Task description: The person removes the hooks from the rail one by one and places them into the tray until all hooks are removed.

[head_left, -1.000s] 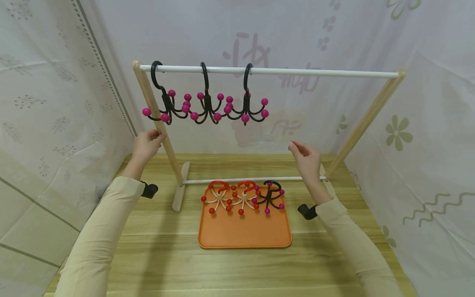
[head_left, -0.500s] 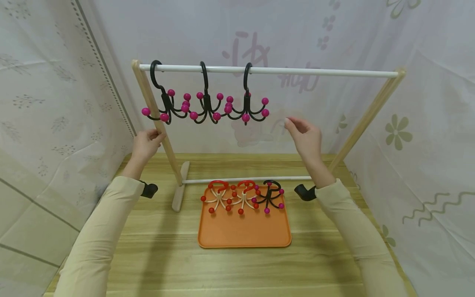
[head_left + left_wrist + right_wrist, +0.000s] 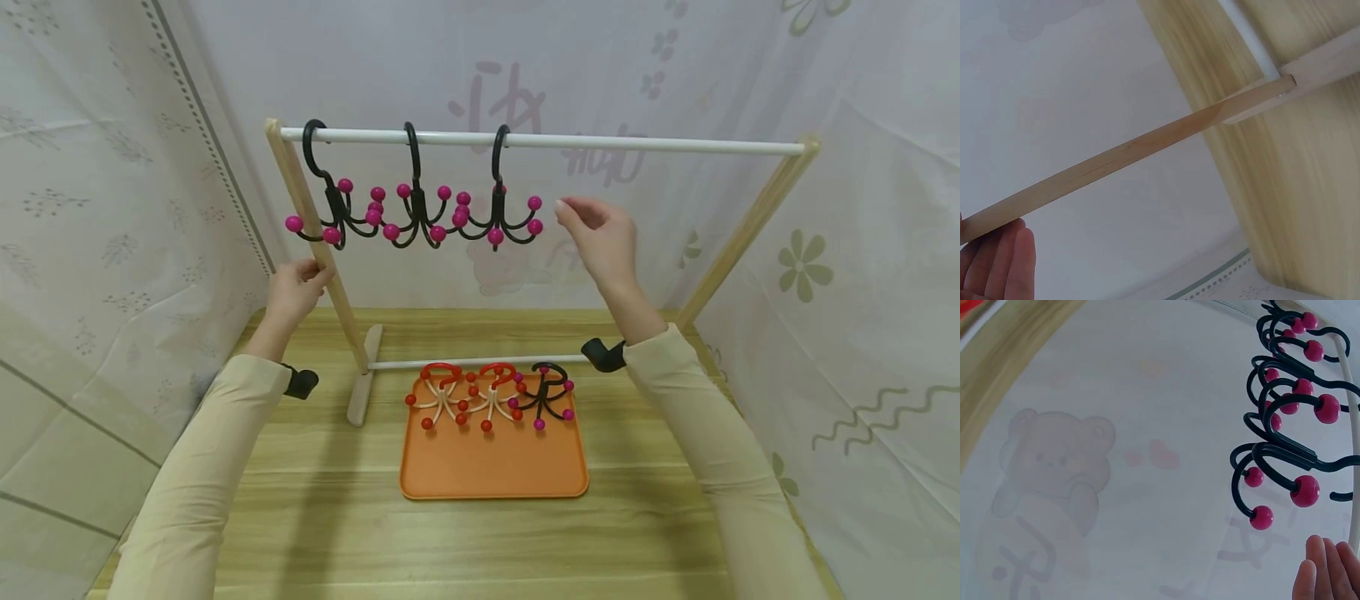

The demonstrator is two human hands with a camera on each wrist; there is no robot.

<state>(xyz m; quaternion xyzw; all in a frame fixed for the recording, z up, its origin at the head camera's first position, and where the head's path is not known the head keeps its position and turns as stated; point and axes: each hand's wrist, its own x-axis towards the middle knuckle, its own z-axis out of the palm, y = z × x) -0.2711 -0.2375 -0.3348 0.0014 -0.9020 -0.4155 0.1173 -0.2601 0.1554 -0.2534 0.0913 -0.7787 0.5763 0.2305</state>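
Three black octopus-style hangers with magenta ball tips hang from the white top rail (image 3: 660, 145): one at the far left (image 3: 335, 204), a middle hanger (image 3: 420, 204) and a right-hand hanger (image 3: 498, 204). My left hand (image 3: 294, 292) pinches the rack's left wooden post (image 3: 343, 308), below the first hanger; the left wrist view shows fingers (image 3: 1019, 262) against the post's underside. Just right of the third hanger, my right hand (image 3: 606, 246) is raised, holding nothing. In the right wrist view its fingers (image 3: 1329, 569) look straight, apart from the nearest hanger (image 3: 1285, 453).
Below the rack, an orange tray (image 3: 495, 467) lies on the wooden table (image 3: 495, 550). On it are two cream hangers with red hooks and balls (image 3: 442, 400) and one black hanger (image 3: 543, 396). A white lower bar (image 3: 397, 365) runs behind the tray; patterned cloth surrounds the table.
My right hand has risen and moved left, from above the lower bar to beside the third hanging hanger. The left hand stays on the post, and the hangers keep their places.
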